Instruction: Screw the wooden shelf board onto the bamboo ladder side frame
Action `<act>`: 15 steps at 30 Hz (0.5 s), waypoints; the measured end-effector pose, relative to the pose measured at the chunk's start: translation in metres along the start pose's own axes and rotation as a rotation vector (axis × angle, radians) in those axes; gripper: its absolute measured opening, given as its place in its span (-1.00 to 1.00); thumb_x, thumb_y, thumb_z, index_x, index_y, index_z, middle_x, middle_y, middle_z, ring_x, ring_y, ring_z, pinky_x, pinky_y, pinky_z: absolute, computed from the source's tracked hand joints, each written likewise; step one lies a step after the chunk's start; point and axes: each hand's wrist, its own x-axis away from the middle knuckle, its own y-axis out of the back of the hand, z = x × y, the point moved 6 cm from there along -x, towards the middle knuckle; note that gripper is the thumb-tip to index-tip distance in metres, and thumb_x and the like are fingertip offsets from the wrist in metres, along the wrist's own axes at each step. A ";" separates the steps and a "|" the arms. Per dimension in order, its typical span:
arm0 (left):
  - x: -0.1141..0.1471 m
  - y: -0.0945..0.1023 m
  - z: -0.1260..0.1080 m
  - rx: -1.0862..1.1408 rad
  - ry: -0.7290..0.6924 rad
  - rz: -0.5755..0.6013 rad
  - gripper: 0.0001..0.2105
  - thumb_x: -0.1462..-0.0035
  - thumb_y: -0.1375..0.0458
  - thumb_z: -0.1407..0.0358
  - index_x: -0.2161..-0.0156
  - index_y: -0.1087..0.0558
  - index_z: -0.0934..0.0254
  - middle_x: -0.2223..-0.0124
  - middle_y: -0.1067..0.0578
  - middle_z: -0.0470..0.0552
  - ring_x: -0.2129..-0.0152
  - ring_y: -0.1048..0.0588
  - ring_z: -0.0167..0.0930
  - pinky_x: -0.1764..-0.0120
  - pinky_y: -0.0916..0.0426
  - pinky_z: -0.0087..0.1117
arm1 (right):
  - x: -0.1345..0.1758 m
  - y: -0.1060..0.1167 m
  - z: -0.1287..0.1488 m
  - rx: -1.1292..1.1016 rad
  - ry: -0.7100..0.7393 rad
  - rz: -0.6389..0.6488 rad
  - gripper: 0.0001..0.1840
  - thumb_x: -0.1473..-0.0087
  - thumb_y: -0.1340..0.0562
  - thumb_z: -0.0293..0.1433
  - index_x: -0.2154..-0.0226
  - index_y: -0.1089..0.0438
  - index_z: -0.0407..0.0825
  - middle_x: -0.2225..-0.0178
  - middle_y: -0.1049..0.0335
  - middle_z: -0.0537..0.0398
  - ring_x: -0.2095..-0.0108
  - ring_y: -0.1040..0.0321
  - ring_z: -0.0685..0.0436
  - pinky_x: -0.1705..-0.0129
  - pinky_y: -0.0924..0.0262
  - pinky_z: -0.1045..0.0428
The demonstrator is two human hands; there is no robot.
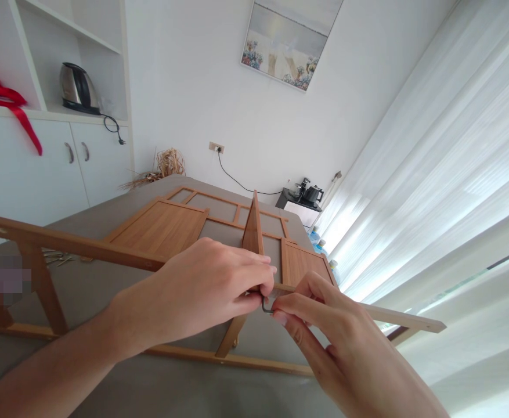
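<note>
A dark, bent Allen key stands at the joint where an upright wooden panel meets a long rail of the wooden frame. My right hand pinches one end of the key between thumb and fingers. Curled round the joint, my left hand grips the panel's near end, its thumb below and close to the key's other arm. Whether the key sits in a screw is hidden behind my left fingers. The frame lies on its side, with its lower rail nearer me.
More wooden panels and slatted parts lie behind on the grey-covered surface. Small metal pieces rest at left. White cabinets with a kettle, a small black-topped stand and curtains surround it.
</note>
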 end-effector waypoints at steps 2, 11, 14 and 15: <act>0.000 0.001 0.000 0.002 0.000 -0.002 -0.89 -0.28 -0.14 0.36 0.31 -0.47 0.19 0.20 -0.62 -0.11 0.20 -0.61 -0.44 0.13 -0.42 -0.53 | 0.000 0.000 0.000 -0.001 -0.001 -0.004 -0.78 -0.32 -0.09 -0.45 0.25 -0.44 0.07 0.33 -0.26 0.15 0.41 -0.33 0.02 0.38 -0.26 0.09; 0.001 0.000 0.000 -0.003 -0.009 -0.019 -0.89 -0.28 -0.15 0.35 0.30 -0.48 0.20 0.22 -0.62 -0.10 0.20 -0.61 -0.43 0.14 -0.43 -0.53 | 0.000 0.003 0.001 -0.025 0.007 -0.006 -0.77 -0.33 -0.09 -0.42 0.24 -0.47 0.08 0.35 -0.29 0.14 0.42 -0.35 0.01 0.40 -0.27 0.10; 0.001 -0.001 0.001 0.000 -0.004 -0.012 -0.90 -0.27 -0.15 0.35 0.31 -0.47 0.19 0.21 -0.62 -0.10 0.20 -0.61 -0.42 0.14 -0.43 -0.51 | -0.001 0.004 0.002 -0.022 0.005 -0.011 -0.77 -0.33 -0.10 -0.42 0.22 -0.47 0.10 0.35 -0.28 0.15 0.42 -0.35 0.01 0.39 -0.27 0.10; 0.001 -0.001 0.001 0.002 -0.003 -0.010 -0.90 -0.27 -0.15 0.34 0.31 -0.47 0.19 0.21 -0.62 -0.11 0.20 -0.61 -0.43 0.14 -0.43 -0.51 | -0.001 0.004 0.002 -0.017 0.004 -0.009 -0.77 -0.33 -0.10 -0.42 0.22 -0.46 0.10 0.35 -0.28 0.16 0.41 -0.35 0.02 0.39 -0.26 0.10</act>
